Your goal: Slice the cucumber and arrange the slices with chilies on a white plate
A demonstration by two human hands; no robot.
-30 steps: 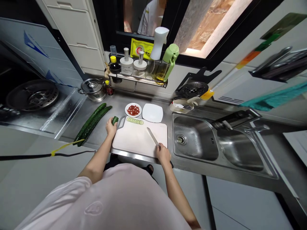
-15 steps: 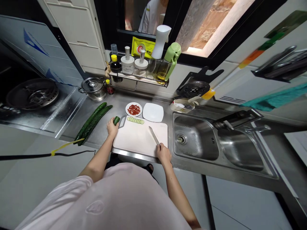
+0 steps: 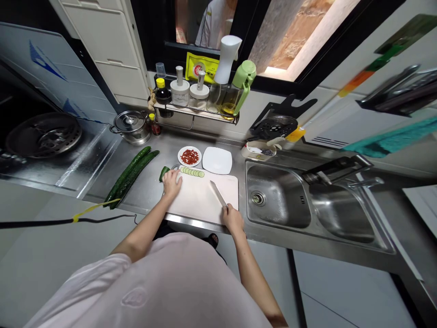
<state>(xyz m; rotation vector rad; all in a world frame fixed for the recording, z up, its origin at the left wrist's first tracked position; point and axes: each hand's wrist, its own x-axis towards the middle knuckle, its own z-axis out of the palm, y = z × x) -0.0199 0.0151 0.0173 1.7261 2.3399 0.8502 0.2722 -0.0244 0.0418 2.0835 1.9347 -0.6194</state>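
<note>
My left hand [image 3: 172, 182] lies on the left end of the white cutting board [image 3: 200, 202], fingers spread, holding nothing. A short cucumber stub [image 3: 163, 173] lies on the steel counter just left of it, touching or nearly touching the thumb side. A row of cucumber slices [image 3: 192, 172] sits along the board's far edge, just beyond my fingers. My right hand [image 3: 233, 217] is closed on the handle of a knife [image 3: 217, 194], whose blade rests on the board pointing away from me.
Two long cucumbers [image 3: 131, 175] lie on the counter at left. Behind the board stand a plate of red chillies [image 3: 190, 156] and a white square plate [image 3: 217, 160]. A steel sink [image 3: 278, 196] is at right, a lidded pot [image 3: 131, 126] and a bottle rack [image 3: 196, 111] behind.
My left hand has let go of the cucumber stub and moved right onto the cutting board. The stub now lies on the counter. My right hand and knife have barely moved.
</note>
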